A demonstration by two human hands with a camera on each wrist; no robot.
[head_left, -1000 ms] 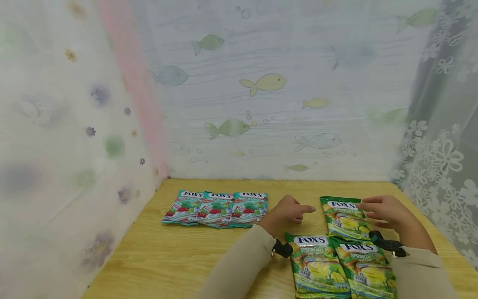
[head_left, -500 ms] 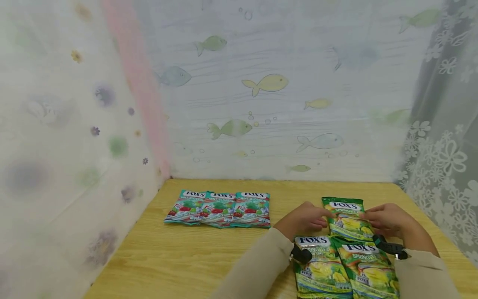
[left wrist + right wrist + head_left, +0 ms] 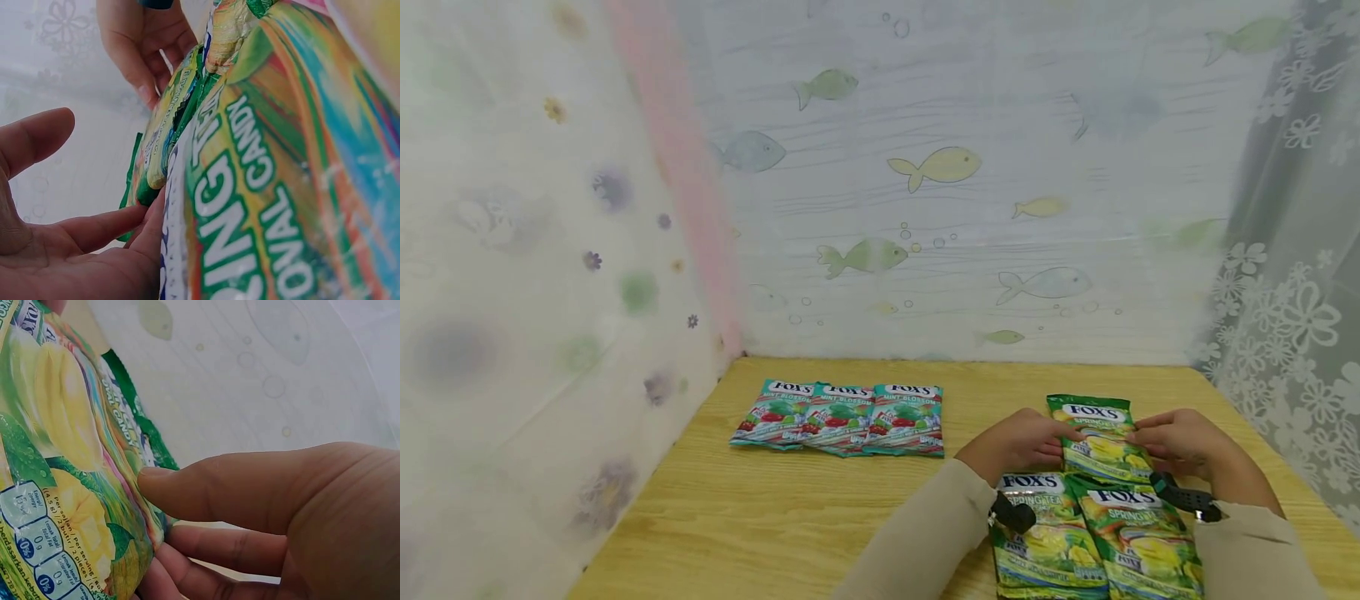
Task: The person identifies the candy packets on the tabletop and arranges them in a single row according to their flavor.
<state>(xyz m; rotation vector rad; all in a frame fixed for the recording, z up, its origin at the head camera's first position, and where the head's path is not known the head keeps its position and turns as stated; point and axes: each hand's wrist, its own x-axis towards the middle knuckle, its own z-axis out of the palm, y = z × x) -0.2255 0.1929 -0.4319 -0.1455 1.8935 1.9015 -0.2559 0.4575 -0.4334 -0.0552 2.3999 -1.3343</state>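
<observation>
In the head view, a green and yellow Fox's Spring Tea candy bag (image 3: pixel 1093 437) lies between my two hands. My left hand (image 3: pixel 1018 442) is at its left side; in the left wrist view its fingers (image 3: pixel 119 222) touch the bag's edge, and its thumb stands apart. My right hand (image 3: pixel 1187 442) pinches the right side, with the thumb (image 3: pixel 206 484) on the edge and fingers partly hidden behind it. Two more Spring Tea bags, one on the left (image 3: pixel 1045 546) and one on the right (image 3: pixel 1142 533), lie nearer me.
Three turquoise Mint Blossom candy bags, left (image 3: pixel 775 414), middle (image 3: pixel 835 421) and right (image 3: pixel 906 419), lie in an overlapping row on the wooden table (image 3: pixel 760 517). Patterned curtains (image 3: pixel 955 208) stand behind and at both sides.
My left hand has moved right, from a pointing pose, to the upper Spring Tea bag's left side. My right hand has closed in on its right side. The bags have stayed put.
</observation>
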